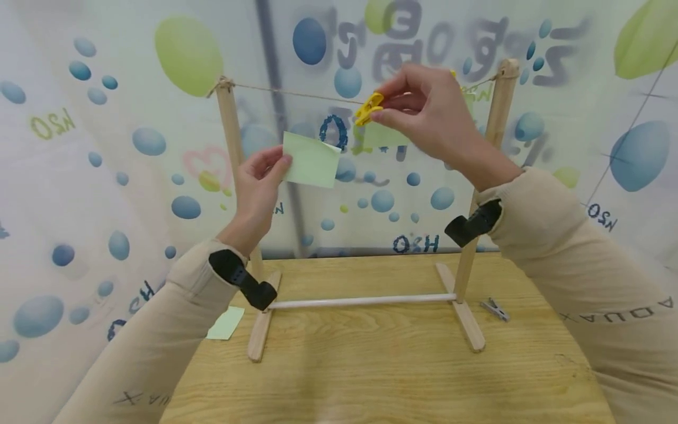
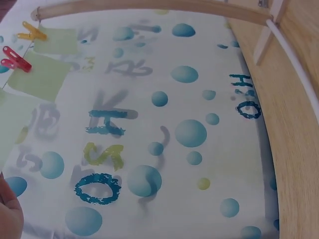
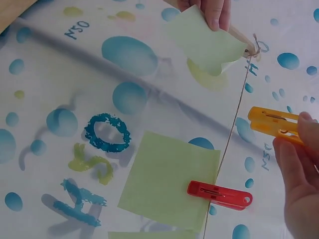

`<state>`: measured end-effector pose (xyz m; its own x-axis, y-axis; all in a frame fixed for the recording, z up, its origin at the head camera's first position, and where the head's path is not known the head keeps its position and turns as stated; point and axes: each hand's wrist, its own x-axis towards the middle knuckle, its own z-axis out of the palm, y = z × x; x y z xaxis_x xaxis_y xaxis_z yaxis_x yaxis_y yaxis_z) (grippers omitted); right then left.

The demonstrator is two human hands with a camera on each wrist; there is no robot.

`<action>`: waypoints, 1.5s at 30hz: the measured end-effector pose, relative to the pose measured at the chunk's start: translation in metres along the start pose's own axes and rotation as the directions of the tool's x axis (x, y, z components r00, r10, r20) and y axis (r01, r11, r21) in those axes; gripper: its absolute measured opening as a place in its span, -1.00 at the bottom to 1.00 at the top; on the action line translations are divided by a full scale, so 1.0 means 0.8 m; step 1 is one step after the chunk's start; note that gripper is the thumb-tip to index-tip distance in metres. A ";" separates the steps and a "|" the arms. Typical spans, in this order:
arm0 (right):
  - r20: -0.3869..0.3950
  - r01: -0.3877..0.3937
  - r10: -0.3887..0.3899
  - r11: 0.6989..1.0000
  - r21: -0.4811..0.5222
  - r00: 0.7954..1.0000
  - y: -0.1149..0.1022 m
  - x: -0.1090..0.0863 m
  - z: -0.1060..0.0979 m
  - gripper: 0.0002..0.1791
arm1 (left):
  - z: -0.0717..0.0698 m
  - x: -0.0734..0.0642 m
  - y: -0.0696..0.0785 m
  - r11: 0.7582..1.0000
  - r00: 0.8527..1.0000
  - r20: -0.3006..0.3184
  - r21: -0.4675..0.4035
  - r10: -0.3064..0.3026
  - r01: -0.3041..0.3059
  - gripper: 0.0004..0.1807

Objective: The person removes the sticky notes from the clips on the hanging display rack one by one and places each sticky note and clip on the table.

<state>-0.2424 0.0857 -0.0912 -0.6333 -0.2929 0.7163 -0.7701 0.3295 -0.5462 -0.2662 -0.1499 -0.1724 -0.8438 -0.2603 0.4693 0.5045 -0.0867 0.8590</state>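
The right hand (image 3: 299,181) pinches a yellow plastic clothespin (image 3: 271,122), its tip pointing away from the palm, just beside a thin brown twine (image 3: 232,137). Across from it, the left hand (image 3: 213,11) holds a pale green sheet of paper (image 3: 205,42) with one curled corner. Near the right hand, a red plastic clothespin (image 3: 212,191) clips a pale green square paper (image 3: 162,179) to the twine. Behind both hands is a white backdrop (image 3: 30,174) printed with blue bubbles.

Mirrored "H2O" is printed on the curtain (image 1: 402,194), low between the posts of the wooden rack (image 1: 500,106); upside-down "AQUA X" is borne by the right sleeve (image 1: 556,259), right of the rack.
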 end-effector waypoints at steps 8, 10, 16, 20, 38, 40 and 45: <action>0.050 -0.023 0.020 0.997 0.077 0.999 -0.002 -0.027 -0.006 -0.70 | -0.026 -0.011 -0.003 0.999 1.000 0.002 -0.038 -0.010 0.010 -0.87; 0.058 -0.023 0.019 0.996 0.081 0.998 0.001 -0.033 -0.008 -0.68 | -0.032 -0.013 -0.002 0.999 1.000 -0.002 -0.050 -0.020 0.020 -0.87; 0.084 -0.023 0.014 0.994 0.104 0.996 0.013 -0.052 -0.017 -0.63 | -0.053 -0.023 0.003 0.993 0.997 -0.045 -0.106 -0.058 0.053 -0.88; 0.079 -0.044 0.038 0.997 0.066 0.996 0.023 -0.065 -0.024 -0.60 | -0.067 -0.032 0.004 0.982 0.994 -0.080 -0.177 -0.077 0.062 -0.89; 0.039 -0.178 0.176 0.983 0.053 0.984 0.091 -0.134 -0.082 -0.60 | -0.142 -0.061 -0.030 0.988 0.967 -0.206 -0.073 -0.150 0.137 -0.85; 0.040 -0.202 0.201 0.979 0.035 0.979 0.099 -0.142 -0.088 -0.59 | -0.152 -0.062 -0.034 0.987 0.962 -0.225 -0.085 -0.153 0.137 -0.86; 0.017 -0.305 0.306 0.951 -0.058 0.952 0.119 -0.165 -0.106 -0.55 | -0.179 -0.062 -0.041 0.982 0.948 -0.264 -0.118 -0.175 0.149 -0.78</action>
<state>-0.2258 0.2314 -0.2008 -0.8398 -0.1932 0.5074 -0.5349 0.4544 -0.7124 -0.2146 -0.2720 -0.2532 -0.8403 -0.4859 0.2406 0.3916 -0.2370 0.8891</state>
